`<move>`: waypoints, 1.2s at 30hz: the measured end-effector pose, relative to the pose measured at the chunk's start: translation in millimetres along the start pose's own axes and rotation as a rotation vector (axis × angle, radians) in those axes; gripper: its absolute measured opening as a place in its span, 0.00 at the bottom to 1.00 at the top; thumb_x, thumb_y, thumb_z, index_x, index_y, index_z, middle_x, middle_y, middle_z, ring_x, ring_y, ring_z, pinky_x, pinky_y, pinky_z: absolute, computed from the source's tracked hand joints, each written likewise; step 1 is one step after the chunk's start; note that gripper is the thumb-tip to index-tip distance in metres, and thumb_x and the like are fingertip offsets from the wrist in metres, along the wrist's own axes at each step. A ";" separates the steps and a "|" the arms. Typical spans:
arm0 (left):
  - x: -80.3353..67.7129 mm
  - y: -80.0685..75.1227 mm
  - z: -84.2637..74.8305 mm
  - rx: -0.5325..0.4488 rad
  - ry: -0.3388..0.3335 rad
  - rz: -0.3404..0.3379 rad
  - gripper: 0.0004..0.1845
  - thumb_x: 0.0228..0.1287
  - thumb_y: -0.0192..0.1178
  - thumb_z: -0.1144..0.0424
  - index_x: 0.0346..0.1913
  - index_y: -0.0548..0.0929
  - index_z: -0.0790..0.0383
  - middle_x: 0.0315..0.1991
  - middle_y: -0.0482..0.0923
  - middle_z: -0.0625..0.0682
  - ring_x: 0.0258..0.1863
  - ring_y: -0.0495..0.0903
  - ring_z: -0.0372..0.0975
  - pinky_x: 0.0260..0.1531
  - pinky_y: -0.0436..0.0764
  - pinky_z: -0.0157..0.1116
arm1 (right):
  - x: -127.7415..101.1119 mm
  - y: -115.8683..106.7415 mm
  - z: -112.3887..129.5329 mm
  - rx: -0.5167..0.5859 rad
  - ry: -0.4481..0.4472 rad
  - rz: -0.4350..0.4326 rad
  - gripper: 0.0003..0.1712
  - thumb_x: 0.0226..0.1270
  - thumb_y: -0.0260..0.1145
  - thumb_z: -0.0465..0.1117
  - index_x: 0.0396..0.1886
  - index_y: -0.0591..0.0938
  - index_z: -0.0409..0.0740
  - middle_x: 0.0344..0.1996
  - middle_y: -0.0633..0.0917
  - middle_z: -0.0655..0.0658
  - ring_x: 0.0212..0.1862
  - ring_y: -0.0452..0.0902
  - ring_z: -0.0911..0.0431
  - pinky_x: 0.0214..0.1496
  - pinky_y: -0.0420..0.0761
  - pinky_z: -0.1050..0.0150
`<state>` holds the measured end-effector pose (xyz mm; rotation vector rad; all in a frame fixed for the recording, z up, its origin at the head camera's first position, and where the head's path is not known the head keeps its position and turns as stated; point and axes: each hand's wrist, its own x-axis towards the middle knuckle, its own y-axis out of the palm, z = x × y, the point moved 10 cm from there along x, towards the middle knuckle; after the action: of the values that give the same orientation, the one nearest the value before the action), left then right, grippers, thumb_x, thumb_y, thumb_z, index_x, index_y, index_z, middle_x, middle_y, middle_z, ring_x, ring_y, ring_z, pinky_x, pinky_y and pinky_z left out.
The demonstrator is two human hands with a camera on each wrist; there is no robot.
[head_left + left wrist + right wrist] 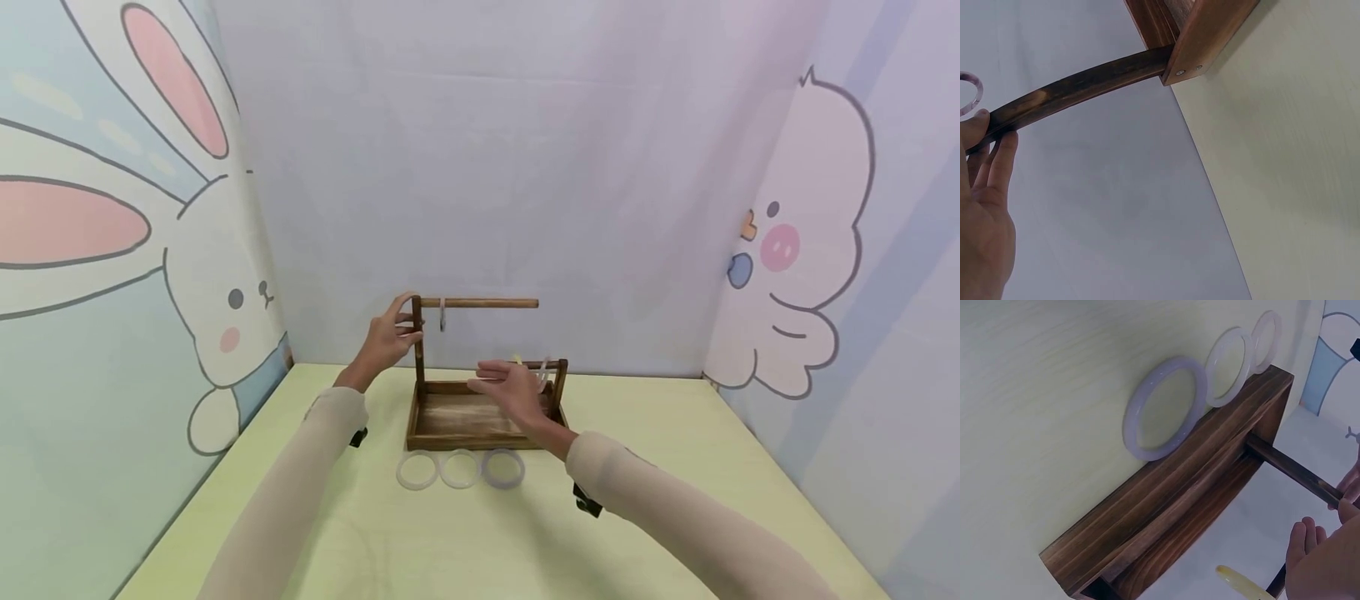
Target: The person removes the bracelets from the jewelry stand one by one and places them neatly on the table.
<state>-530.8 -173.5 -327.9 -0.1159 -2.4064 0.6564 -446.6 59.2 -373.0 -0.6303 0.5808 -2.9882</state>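
Observation:
A dark brown wooden bangle stand [417,354] has a tray base, a tall left post with an upper bar, and a lower bar at right. My left hand [384,340] pinches the tall post near its top, as the left wrist view also shows. One bangle [442,315] hangs on the upper bar, close to that hand. In front of the lower bar my right hand [512,392] hovers with fingers extended, holding nothing. Partly behind it, a pale bangle [543,375] and a yellow bangle [1241,582] hang on the lower bar.
Three bangles lie in a row on the table before the tray: a whitish one [416,471], a white one [460,469] and a lavender one [503,469]. A pale curtain [480,183] stands behind, with cartoon-printed panels [210,308] at both sides.

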 end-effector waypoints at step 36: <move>-0.8 0.1 -0.7 0.019 -0.010 -0.009 0.42 0.67 0.67 0.78 0.78 0.63 0.47 0.57 0.83 0.68 0.54 0.86 0.58 0.52 0.87 0.50 | 48.7 32.4 36.7 0.009 -0.052 -0.093 0.23 0.63 0.80 0.42 0.56 0.88 0.41 0.49 0.91 0.41 0.50 0.89 0.51 0.53 0.89 0.54</move>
<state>-529.8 -173.3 -328.0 -0.0943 -2.4086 0.6765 -478.2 10.9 -335.0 -0.7522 0.5499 -3.0472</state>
